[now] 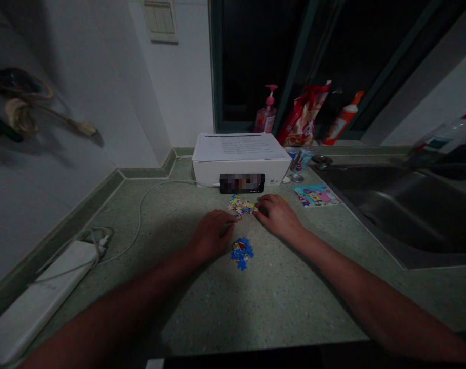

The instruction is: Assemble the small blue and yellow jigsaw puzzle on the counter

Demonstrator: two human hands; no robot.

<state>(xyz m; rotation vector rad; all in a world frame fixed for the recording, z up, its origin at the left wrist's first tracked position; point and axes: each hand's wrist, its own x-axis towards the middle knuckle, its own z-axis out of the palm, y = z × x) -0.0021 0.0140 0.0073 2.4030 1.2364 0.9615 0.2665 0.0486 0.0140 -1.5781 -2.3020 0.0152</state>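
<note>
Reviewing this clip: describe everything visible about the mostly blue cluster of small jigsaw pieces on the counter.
The mostly blue cluster of small jigsaw pieces has an irregular, knobbed outline, with yellow, white and dark red patches. The pieces look like printed card. It lies on the speckled grey-green countertop, nearer the person than the loose multicoloured pile of jigsaw pieces. Neither bare hand touches it; the left hand is closer. Whether all its pieces interlock is too small to tell.
</note>
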